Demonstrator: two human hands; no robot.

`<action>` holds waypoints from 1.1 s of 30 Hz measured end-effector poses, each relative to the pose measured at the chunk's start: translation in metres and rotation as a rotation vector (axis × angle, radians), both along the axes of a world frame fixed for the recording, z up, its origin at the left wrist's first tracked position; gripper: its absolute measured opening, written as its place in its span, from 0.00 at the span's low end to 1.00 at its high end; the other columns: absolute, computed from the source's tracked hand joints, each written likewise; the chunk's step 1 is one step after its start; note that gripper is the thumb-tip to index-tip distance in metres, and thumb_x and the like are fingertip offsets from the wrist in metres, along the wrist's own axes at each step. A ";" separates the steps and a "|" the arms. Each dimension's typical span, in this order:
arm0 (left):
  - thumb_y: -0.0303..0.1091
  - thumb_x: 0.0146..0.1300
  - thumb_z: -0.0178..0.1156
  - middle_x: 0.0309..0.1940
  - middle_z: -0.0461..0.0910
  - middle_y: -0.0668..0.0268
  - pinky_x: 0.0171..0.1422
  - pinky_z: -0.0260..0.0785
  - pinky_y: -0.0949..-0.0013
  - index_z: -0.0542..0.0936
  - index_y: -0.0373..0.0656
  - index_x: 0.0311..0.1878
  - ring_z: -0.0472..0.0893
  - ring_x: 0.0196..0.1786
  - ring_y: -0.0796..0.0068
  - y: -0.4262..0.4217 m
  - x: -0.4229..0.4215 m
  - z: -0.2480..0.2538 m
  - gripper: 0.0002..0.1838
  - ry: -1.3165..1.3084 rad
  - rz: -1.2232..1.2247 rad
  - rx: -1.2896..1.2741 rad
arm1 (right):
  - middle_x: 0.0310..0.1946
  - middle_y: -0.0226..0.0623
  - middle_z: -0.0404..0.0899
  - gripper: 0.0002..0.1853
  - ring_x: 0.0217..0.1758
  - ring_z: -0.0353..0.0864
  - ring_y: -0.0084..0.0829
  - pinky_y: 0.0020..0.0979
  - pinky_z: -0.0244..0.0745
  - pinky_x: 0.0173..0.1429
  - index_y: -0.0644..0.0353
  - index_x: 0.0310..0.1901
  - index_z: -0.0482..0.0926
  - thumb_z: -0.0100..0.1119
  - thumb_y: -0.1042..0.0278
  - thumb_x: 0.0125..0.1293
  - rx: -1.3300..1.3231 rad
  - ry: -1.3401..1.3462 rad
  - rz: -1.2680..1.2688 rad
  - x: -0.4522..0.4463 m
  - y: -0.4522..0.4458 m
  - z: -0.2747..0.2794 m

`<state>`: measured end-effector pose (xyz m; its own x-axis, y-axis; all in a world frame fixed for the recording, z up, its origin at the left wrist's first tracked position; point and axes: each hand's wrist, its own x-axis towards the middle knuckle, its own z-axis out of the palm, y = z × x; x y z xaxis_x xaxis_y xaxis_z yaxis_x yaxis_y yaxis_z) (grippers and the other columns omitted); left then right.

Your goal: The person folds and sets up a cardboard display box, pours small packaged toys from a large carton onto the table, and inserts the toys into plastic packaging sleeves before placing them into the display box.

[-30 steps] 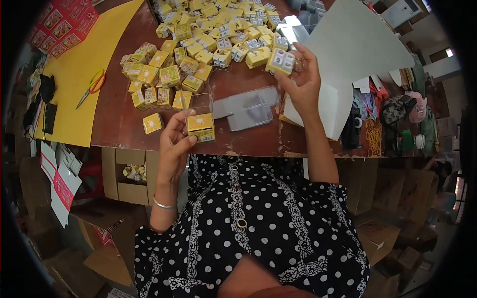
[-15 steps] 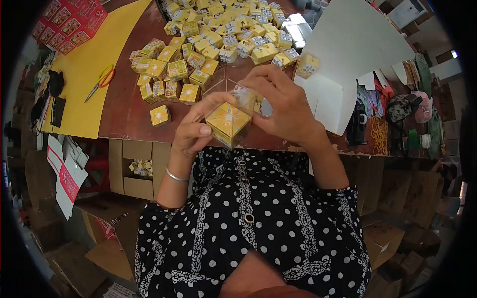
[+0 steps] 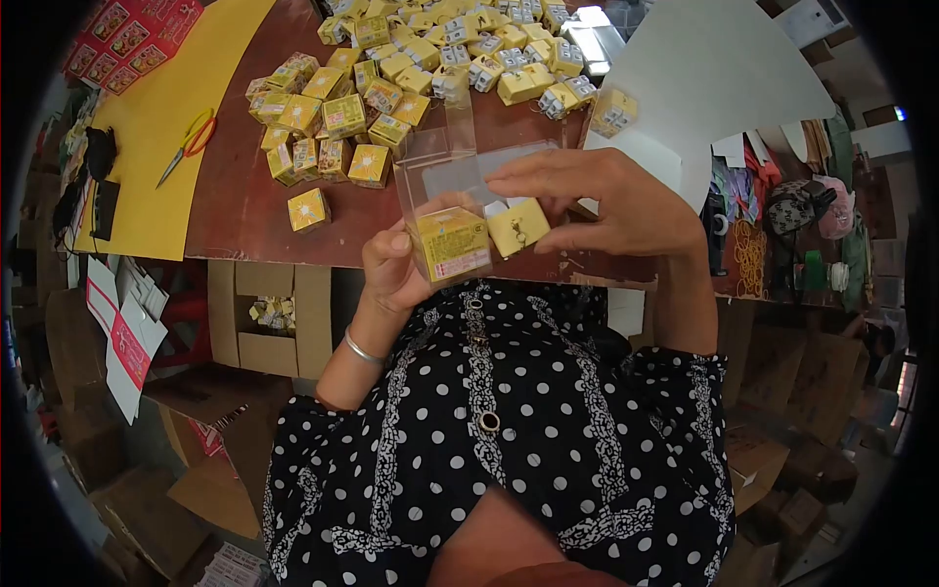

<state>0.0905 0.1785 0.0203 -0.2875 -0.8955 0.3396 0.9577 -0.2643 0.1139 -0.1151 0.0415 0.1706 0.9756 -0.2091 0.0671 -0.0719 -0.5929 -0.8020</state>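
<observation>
My left hand (image 3: pixel 396 262) is closed around a clear plastic box (image 3: pixel 411 186), its upper part standing open. Inside the clear box sits a small yellow printed box (image 3: pixel 455 245), text side facing me. Right beside it, my right hand (image 3: pixel 621 207) pinches a small yellow-and-white block toy (image 3: pixel 518 225) with a metal chain on its face. Whether the toy touches the clear box I cannot tell. Beyond my hands are a heap of similar yellow-and-white toys (image 3: pixel 474 44) and, left of it, a cluster of yellow printed boxes (image 3: pixel 342 117). One printed box (image 3: pixel 309 209) lies apart.
Orange-handled scissors (image 3: pixel 188 147) lie on a yellow sheet (image 3: pixel 220 59) at left, near a red printed carton (image 3: pixel 132 44). A white carton (image 3: pixel 724 68) stands at right, with a clear-boxed yellow item (image 3: pixel 614 112) beside it. Below the table edge is an open cardboard box (image 3: pixel 267 354).
The clear box has turned so the printed box shows its text side. My right hand has moved right and down from its top, and the toy in its fingers now shows plainly.
</observation>
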 end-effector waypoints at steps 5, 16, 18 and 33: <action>0.42 0.56 0.68 0.64 0.73 0.46 0.73 0.69 0.52 0.64 0.28 0.69 0.77 0.66 0.52 0.004 0.007 0.008 0.42 -0.095 0.085 0.045 | 0.56 0.40 0.81 0.29 0.47 0.84 0.29 0.28 0.84 0.48 0.61 0.62 0.79 0.72 0.77 0.57 -0.143 -0.094 -0.116 -0.009 -0.004 -0.007; 0.16 0.59 0.66 0.58 0.79 0.59 0.60 0.77 0.70 0.70 0.36 0.69 0.80 0.59 0.72 0.010 0.001 0.027 0.33 -0.993 0.395 0.132 | 0.47 0.34 0.84 0.19 0.45 0.85 0.23 0.24 0.83 0.46 0.63 0.52 0.81 0.71 0.77 0.58 -0.009 -0.478 -0.462 0.009 0.010 -0.008; 0.16 0.59 0.66 0.58 0.80 0.59 0.60 0.77 0.69 0.69 0.35 0.69 0.80 0.59 0.71 0.012 -0.001 0.031 0.33 -0.977 0.429 0.136 | 0.50 0.36 0.83 0.22 0.46 0.83 0.24 0.23 0.80 0.47 0.61 0.53 0.82 0.73 0.78 0.55 -0.264 -0.338 -0.425 0.010 0.012 -0.008; 0.15 0.62 0.62 0.64 0.70 0.57 0.68 0.73 0.63 0.53 0.41 0.79 0.76 0.67 0.62 0.016 -0.022 0.051 0.44 -0.946 0.756 0.013 | 0.61 0.38 0.74 0.33 0.60 0.78 0.30 0.33 0.79 0.62 0.62 0.68 0.72 0.72 0.73 0.61 0.281 -0.330 -0.401 0.006 0.036 -0.051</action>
<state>0.0689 0.1946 0.0711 0.1804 -0.9464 0.2678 0.4103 0.3199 0.8540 -0.1087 0.0771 0.1197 0.7535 -0.6110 0.2426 0.0336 -0.3327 -0.9424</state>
